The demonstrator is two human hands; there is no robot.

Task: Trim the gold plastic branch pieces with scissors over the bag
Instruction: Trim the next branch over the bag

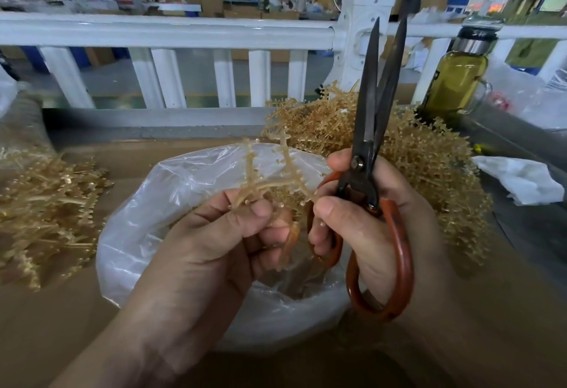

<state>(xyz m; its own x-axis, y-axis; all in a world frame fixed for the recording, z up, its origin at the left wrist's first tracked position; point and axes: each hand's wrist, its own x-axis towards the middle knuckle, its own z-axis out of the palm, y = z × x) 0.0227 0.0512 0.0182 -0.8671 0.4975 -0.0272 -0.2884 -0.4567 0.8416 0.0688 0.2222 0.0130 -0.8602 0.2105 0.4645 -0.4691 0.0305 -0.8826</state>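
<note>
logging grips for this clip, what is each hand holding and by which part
The left hand pinches a gold branch piece at its lower stem; the right hand grips the scissors by their red handles, blades pointing up.

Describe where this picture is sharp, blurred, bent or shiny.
Head view: scissors and right hand sharp; left pile smeared at the edge; rail bars splay from the wide lens; bag shows soft glare.

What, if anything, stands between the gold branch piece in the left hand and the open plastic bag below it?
Nothing visible does. The left hand holds the branch piece over the open bag, with only its own fingers beneath. The scissors in the right hand point upward, off to the side.
</note>
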